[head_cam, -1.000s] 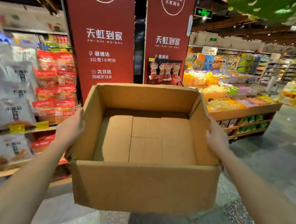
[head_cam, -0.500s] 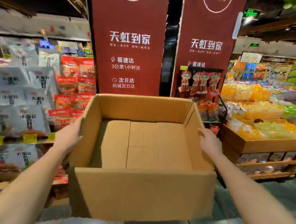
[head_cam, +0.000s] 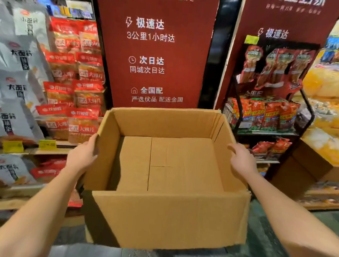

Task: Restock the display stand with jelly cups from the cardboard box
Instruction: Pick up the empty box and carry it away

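Two dark red banners point(head_cam: 155, 49) with white lettering fill the upper middle, wooden shelves point(head_cam: 45, 151) of grey and red snack bags point(head_cam: 17, 61) line the left, a black wire rack point(head_cam: 266, 134) stands centre right, and what looks like speckled grey floor point(head_cam: 267, 231) shows at lower right.

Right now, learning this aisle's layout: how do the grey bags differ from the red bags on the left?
The grey bags are larger, with black lettering; the red bags are smaller, with yellowish lower halves. The grey bags sit farther left; the red bags are beside the red banner. Both face out in rows on shelves.
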